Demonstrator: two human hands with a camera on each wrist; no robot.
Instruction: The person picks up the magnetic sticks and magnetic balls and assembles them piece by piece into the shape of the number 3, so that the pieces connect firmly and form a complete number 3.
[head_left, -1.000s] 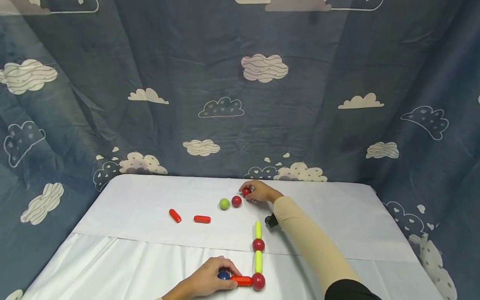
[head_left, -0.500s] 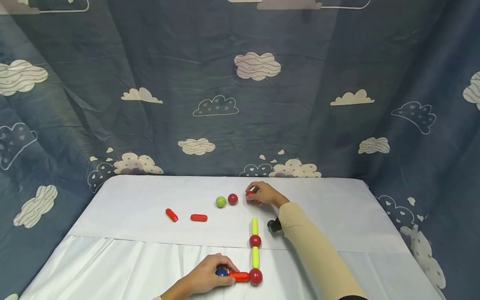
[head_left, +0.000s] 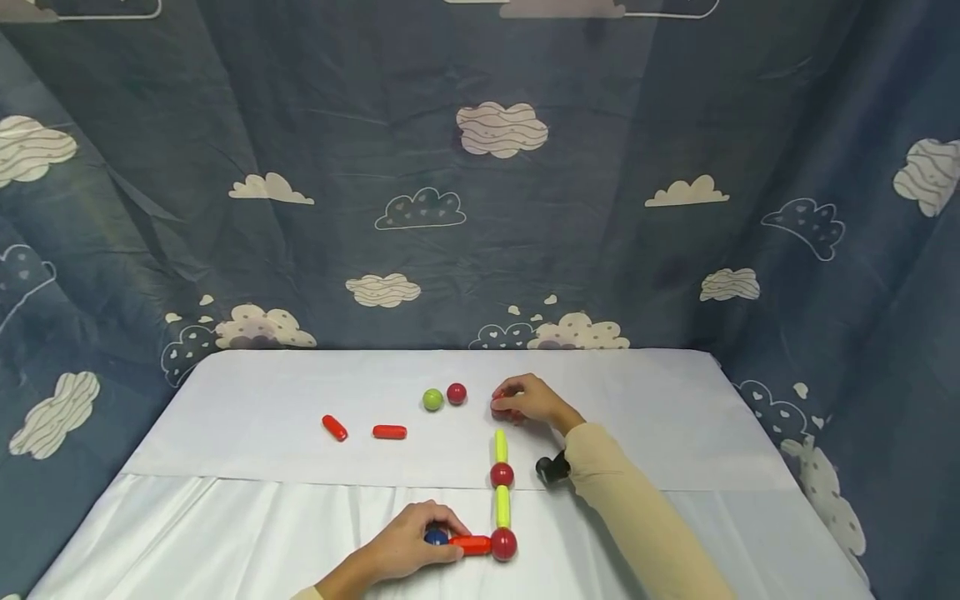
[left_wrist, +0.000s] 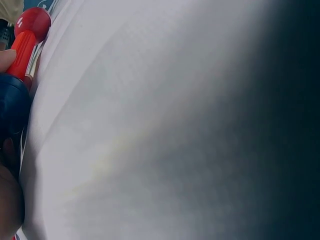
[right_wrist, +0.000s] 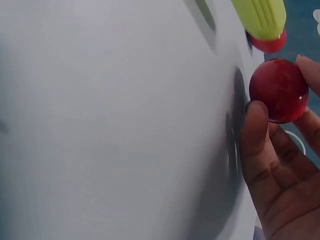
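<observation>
My left hand point(head_left: 408, 542) grips the near end of a chain of toy pieces: its fingers lie round a blue ball point(head_left: 436, 535) and a red rod point(head_left: 471, 545). The rod joins a red ball point(head_left: 503, 544), from which a yellow-green rod point(head_left: 502, 506), a second red ball point(head_left: 502, 475) and another yellow-green rod point(head_left: 501, 446) run away from me. Just beyond the free end of that last rod, my right hand point(head_left: 534, 400) pinches a loose red ball point(right_wrist: 279, 91) between thumb and fingers. In the right wrist view the ball is close to the rod's tip but apart from it.
A green ball point(head_left: 432, 400) and a red ball point(head_left: 456, 393) lie at the back of the white-covered table point(head_left: 247, 400). Two red rods point(head_left: 389, 432) lie left of the chain. A black device point(head_left: 552, 468) shows at the right wrist. A cloud-patterned curtain point(head_left: 337, 150) hangs behind.
My right hand has lifted the red ball from beside the other balls and brought it nearer, toward the chain's far end. The left hand keeps its hold. The head view has shifted slightly.
</observation>
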